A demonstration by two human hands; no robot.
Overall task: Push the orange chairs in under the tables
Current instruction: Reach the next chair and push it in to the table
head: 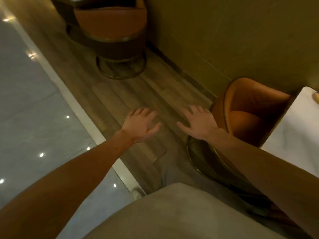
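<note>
Both hands empty, fingers spread: left hand (140,124) over the floor, right hand (198,122) just beside the near orange chair (248,114), which looks tucked against the white counter (293,128). Far orange chair (110,26) likely remains; its position is unclear.

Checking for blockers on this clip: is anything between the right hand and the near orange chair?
Nothing visible. The right hand, open, hovers just left of the near orange chair, over bare wooden floor; whether its fingers touch the backrest rim is unclear.
</note>
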